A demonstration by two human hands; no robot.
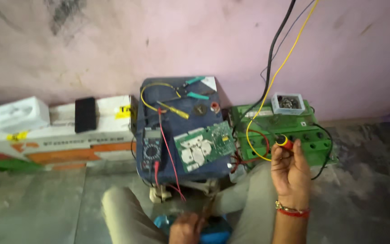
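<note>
My right hand (290,174) is raised over my right knee and grips a small red and yellow clip (285,143) at the end of a yellow wire (280,70) that runs up the wall. It hovers in front of a green battery (303,138). My left hand (185,228) is low between my knees, closed on a thin tool handle (207,208) above a blue object (215,231). A green circuit board (204,145) lies on a dark blue box (181,135), next to a multimeter (151,149) with red leads.
On the blue box lie a yellow-handled screwdriver (173,110) and green-handled pliers (194,89). A small white tray (288,103) of parts sits on the battery. White cartons (59,131) and a black block (85,114) line the pink wall at left. Black cables hang at right.
</note>
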